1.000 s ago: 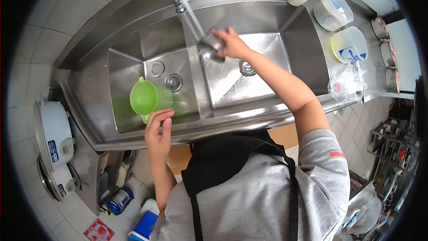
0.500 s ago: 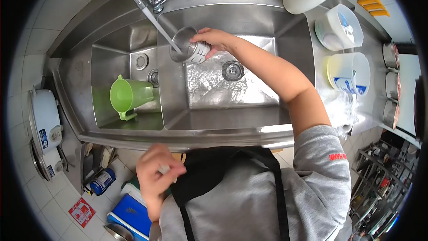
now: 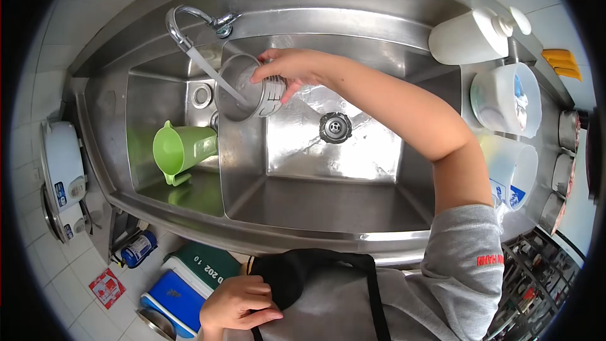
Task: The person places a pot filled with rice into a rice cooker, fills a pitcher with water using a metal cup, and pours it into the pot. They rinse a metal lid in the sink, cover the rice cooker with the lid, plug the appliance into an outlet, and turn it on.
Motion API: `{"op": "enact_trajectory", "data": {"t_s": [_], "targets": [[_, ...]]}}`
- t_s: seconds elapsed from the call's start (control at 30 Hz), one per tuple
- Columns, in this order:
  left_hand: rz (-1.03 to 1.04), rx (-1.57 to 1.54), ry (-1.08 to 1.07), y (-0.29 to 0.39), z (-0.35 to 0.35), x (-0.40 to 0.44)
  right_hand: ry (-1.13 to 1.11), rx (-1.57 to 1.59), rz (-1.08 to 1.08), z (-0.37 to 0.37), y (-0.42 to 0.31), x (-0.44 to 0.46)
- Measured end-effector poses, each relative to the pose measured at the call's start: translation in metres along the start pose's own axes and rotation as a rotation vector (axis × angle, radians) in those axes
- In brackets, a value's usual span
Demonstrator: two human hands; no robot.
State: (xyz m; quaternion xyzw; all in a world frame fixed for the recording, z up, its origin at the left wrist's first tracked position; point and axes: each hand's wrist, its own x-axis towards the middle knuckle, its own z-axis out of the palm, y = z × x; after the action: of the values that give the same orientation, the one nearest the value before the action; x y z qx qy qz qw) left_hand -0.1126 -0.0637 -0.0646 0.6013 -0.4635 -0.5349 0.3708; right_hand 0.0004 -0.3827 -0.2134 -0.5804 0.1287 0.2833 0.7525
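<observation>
My right hand (image 3: 287, 72) grips a metal cup (image 3: 271, 101) with black lettering, its fingers around the rim and side. The cup is tilted, with its mouth toward the faucet (image 3: 183, 35). A stream of water (image 3: 211, 74) runs from the spout into it, over the divider between the two basins. In front of my apron, my left hand (image 3: 243, 303) is closed with the fingers curled and the thumb across; whether it holds anything is hidden. A green plastic pitcher (image 3: 183, 150) lies on its side in the left basin.
The large right basin (image 3: 328, 205) has a drain (image 3: 335, 127) in its floor. To the right stand a white pump bottle (image 3: 470, 39) and two translucent tubs, one (image 3: 499, 98) behind the other. A blue-and-white cooler (image 3: 173, 297) sits on the floor at lower left.
The camera view has shifted, so the sink sits lower in the picture. The cup is farther left, over the divider, with water still running in. My left hand has dropped lower, against the apron.
</observation>
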Motion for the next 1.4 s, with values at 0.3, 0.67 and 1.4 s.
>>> {"op": "enact_trajectory", "data": {"t_s": [0.3,0.67,1.4], "targets": [[-0.029,0.026,-0.081,-0.010,-0.010,0.011,0.074,0.110,-0.016,-0.003,0.007,0.003],[0.147,0.064,0.188,-0.006,0.005,-0.035,0.305,0.530,-0.195,0.039,0.073,0.020],[0.084,0.193,0.815,-0.085,-0.033,-0.341,0.787,1.044,-0.592,0.166,0.067,0.039]]}}
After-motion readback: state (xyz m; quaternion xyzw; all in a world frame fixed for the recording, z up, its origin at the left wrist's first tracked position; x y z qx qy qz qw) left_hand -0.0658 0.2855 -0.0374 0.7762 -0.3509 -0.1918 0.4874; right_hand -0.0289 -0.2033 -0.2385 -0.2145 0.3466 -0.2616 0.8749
